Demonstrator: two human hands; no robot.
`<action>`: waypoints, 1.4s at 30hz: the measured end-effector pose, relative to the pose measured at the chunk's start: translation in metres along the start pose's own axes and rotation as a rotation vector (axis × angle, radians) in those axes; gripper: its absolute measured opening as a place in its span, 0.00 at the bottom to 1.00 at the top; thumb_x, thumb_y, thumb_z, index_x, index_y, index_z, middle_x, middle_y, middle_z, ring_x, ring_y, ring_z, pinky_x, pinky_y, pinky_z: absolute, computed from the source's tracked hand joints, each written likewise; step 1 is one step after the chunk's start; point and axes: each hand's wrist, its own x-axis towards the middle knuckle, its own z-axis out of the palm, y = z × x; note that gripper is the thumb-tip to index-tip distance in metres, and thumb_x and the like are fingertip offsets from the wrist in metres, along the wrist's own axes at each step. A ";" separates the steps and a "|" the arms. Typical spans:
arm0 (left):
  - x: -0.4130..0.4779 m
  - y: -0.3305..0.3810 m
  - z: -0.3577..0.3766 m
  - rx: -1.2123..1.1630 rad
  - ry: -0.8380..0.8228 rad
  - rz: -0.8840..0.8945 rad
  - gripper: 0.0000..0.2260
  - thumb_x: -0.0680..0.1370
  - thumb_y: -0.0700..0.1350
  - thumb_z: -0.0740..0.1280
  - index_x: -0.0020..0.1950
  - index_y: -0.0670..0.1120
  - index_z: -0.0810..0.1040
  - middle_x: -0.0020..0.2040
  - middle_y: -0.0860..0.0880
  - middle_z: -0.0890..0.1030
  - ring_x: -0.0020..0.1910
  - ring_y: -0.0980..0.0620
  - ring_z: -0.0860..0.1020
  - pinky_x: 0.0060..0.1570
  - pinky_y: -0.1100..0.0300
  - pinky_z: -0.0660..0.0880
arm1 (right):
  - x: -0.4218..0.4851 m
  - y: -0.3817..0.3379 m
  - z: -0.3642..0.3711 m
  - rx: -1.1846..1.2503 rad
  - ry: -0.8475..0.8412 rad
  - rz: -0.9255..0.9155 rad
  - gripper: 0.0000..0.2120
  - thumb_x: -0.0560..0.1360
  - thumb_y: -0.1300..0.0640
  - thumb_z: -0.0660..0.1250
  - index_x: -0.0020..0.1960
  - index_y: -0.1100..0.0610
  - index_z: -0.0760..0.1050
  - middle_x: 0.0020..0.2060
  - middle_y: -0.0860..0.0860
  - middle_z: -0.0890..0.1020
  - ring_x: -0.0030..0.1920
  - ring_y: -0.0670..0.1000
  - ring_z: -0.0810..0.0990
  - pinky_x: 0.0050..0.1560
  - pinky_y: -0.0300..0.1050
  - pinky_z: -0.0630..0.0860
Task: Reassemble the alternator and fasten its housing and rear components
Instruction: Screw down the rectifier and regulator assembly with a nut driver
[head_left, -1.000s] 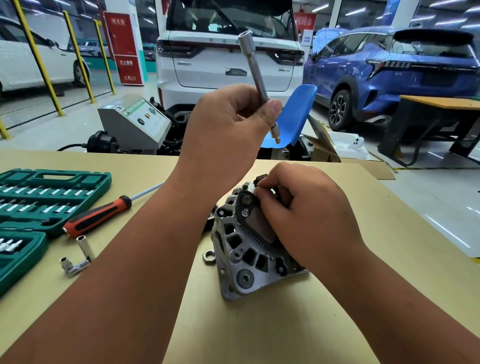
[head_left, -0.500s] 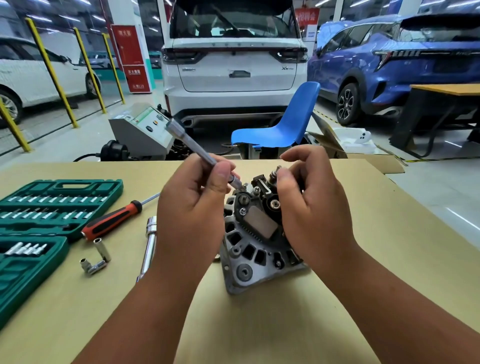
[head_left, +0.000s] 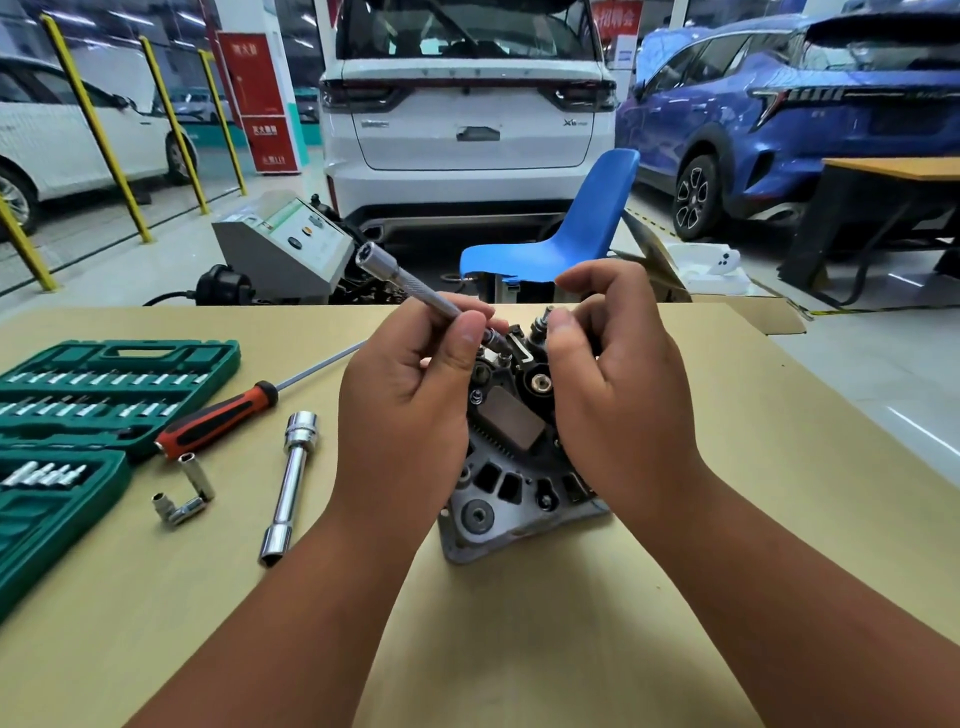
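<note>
The grey alternator (head_left: 511, 488) stands on its edge on the tan table (head_left: 519, 649), its rear with black parts and a brown block facing me. My left hand (head_left: 410, 410) grips a slim chrome extension bar (head_left: 410, 283) that slants up to the left; a small socket on its lower end sits at the top rear of the alternator. My right hand (head_left: 618, 384) curls round the alternator's upper right side, thumb near a rear stud.
An open green socket case (head_left: 98, 384) lies at the left. Beside it are a red-and-black screwdriver (head_left: 223, 421), a chrome tube wrench (head_left: 288, 493) and two small sockets (head_left: 187, 493). Beyond the table's far edge stand a blue chair (head_left: 576, 234), a grey machine (head_left: 291, 254) and parked cars.
My left hand brought the extension bar down from upright in the air until its tip reached the alternator's top. My right hand shifted from the rear face to the upper right side.
</note>
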 end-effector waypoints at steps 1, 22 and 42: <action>0.000 0.000 0.000 0.021 0.000 0.012 0.07 0.87 0.45 0.65 0.54 0.51 0.83 0.49 0.56 0.88 0.51 0.55 0.85 0.54 0.62 0.78 | 0.000 0.000 0.000 -0.002 -0.001 0.000 0.08 0.81 0.50 0.61 0.60 0.47 0.70 0.35 0.44 0.75 0.38 0.48 0.77 0.38 0.46 0.70; 0.004 -0.001 0.002 0.093 -0.011 0.068 0.07 0.86 0.48 0.65 0.54 0.53 0.82 0.49 0.57 0.87 0.50 0.54 0.84 0.52 0.59 0.78 | -0.001 -0.004 -0.002 -0.004 -0.014 0.000 0.08 0.81 0.51 0.61 0.60 0.49 0.72 0.34 0.45 0.75 0.37 0.48 0.76 0.38 0.49 0.72; 0.036 -0.001 -0.006 0.068 -0.345 0.128 0.08 0.86 0.45 0.66 0.53 0.57 0.82 0.46 0.55 0.87 0.46 0.56 0.83 0.50 0.64 0.76 | 0.068 -0.069 -0.055 -0.142 -0.357 -0.302 0.10 0.79 0.46 0.67 0.58 0.43 0.82 0.41 0.35 0.82 0.45 0.41 0.82 0.50 0.42 0.78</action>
